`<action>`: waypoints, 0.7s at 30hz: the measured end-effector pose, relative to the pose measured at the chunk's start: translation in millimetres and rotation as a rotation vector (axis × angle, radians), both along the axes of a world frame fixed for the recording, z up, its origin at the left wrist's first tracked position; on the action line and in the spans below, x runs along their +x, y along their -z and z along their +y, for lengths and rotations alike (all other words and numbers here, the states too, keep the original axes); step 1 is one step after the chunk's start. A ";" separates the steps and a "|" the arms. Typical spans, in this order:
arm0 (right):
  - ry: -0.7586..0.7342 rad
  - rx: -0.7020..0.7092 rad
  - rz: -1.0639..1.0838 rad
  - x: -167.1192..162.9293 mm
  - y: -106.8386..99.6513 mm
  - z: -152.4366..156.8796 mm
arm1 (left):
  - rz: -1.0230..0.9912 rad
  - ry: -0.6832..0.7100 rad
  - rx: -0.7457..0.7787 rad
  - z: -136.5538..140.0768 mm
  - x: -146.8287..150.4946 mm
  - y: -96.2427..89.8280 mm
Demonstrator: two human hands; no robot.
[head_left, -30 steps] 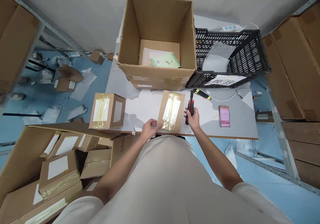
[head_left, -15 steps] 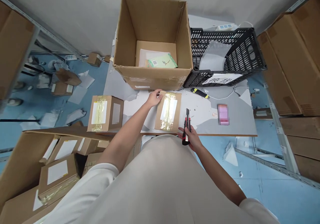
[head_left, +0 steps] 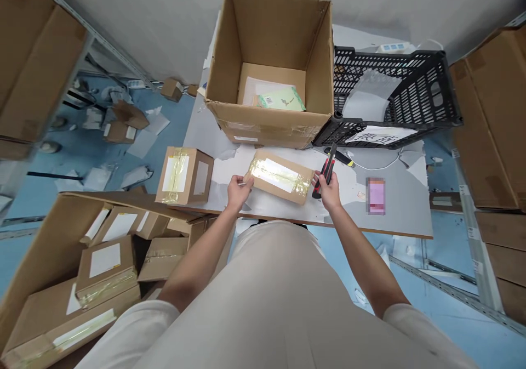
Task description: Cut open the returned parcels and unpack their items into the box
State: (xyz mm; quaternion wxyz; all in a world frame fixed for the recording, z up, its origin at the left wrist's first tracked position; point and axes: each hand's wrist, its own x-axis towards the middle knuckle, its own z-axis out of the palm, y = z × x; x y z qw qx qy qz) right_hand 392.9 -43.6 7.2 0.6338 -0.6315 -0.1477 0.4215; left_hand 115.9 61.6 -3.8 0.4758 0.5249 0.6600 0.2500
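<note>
A small taped carton [head_left: 279, 176] with a white label lies on the table between my hands, turned at a slant. My left hand [head_left: 239, 191] grips its left end, fingers closed on the corner. In my right hand [head_left: 330, 189] is a red and black utility knife [head_left: 326, 170], blade out and pointing away from me. The fingers of that hand are close to the carton's right end; whether they touch it I cannot tell. Behind the knife, a yellow and black utility knife [head_left: 344, 159] lies partly covered on the table.
A large open carton [head_left: 269, 125] holding a green packet [head_left: 283, 99] stands behind. A black plastic crate [head_left: 447, 89] is at its right. On the table are a taped box [head_left: 184, 175] and a blurred pink phone-like object [head_left: 376, 196]. A big carton of boxes [head_left: 45, 237] stands lower left.
The small carton has turned from upright to lengthwise across the table. My left hand has moved to its left end; my right hand with the knife has moved forward to its right end.
</note>
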 end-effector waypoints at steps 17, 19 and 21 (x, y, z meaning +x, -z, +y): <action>-0.548 -0.501 -0.573 -0.4 -49.7 -81.1 | 0.559 0.919 0.507 9.1 43.5 -38.0; -0.631 -0.546 -0.744 -7.2 -59.4 -78.6 | 0.600 0.931 0.498 7.8 47.5 -36.4; -0.718 -0.625 -0.911 -12.6 -68.4 -71.7 | 0.619 0.922 0.502 5.5 48.5 -35.1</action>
